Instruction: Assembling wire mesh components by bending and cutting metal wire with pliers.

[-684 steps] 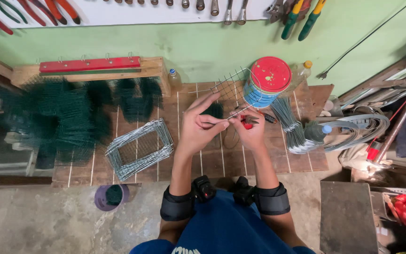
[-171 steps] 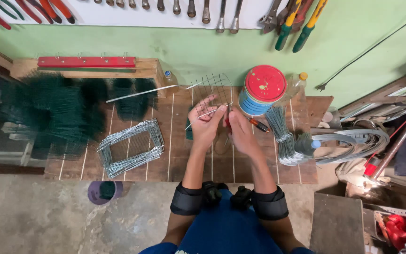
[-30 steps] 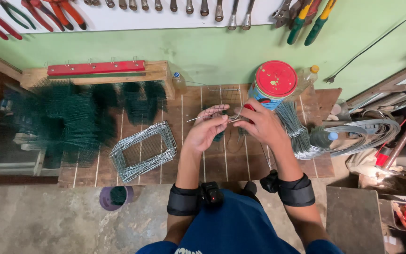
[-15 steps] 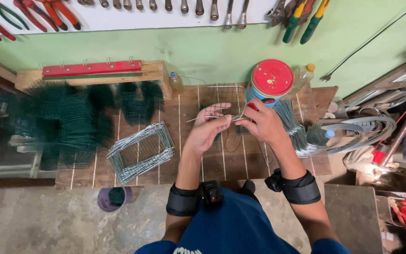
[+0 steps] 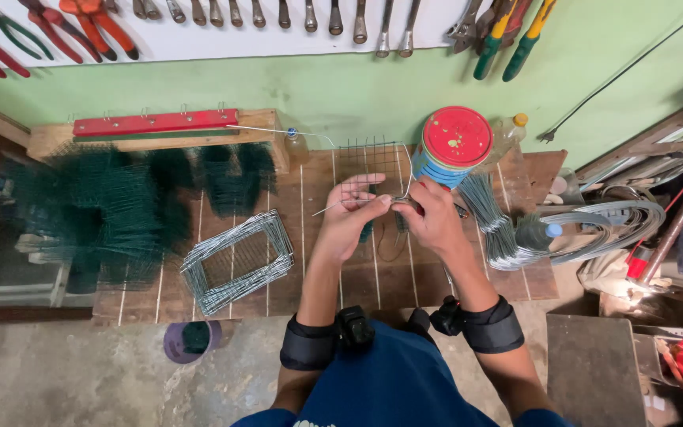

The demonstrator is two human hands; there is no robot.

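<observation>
Left hand [image 5: 355,207] and right hand [image 5: 428,215] both pinching a thin wire [image 5: 341,203], above wooden bench [image 5: 318,269], beside red-lidded tin [image 5: 454,144]

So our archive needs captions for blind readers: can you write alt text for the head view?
Seen from above, a person's left hand and right hand pinch a thin wire over a wooden bench, between a wire frame and a red-lidded tin.

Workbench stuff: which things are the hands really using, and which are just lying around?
In use:
left hand and right hand, pinching a thin wire
wire mesh square, just behind the hands

Lying about:
red-lidded tin
stack of wire frames
green mesh pile
bundle of cut wires
purple cup
</observation>
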